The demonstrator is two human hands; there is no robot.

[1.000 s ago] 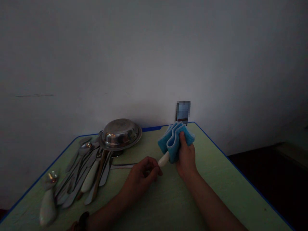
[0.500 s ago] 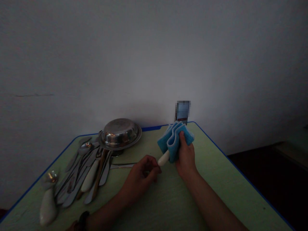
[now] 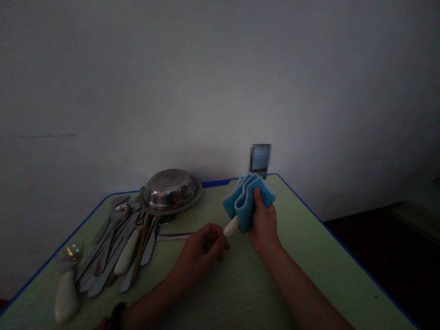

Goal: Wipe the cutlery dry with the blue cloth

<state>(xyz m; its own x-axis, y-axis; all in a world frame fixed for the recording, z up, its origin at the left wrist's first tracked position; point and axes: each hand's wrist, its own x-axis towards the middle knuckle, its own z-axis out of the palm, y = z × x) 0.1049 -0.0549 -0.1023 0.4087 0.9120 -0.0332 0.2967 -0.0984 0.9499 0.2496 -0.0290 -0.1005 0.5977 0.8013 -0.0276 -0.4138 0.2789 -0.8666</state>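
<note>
My right hand [image 3: 264,224] is closed around a folded blue cloth [image 3: 245,201], which wraps a utensil with a white handle [image 3: 231,227]. Only the handle's rounded end pokes out of the cloth toward the left. Close beside that end, my left hand [image 3: 202,250] rests low over the green table [image 3: 240,293] with its fingers curled in; whether anything sits inside them is hidden. A thin metal utensil [image 3: 173,237] lies on the table just left of this hand.
An upturned steel bowl [image 3: 171,190] sits at the back left, over a heap of several spoons and knives [image 3: 117,247]. A white-handled piece [image 3: 65,293] lies at the near left. A phone [image 3: 260,159] leans on the wall behind the table's blue-edged back.
Both hands and the cloth-wrapped utensil have drifted slightly left. Grip and pose look the same.
</note>
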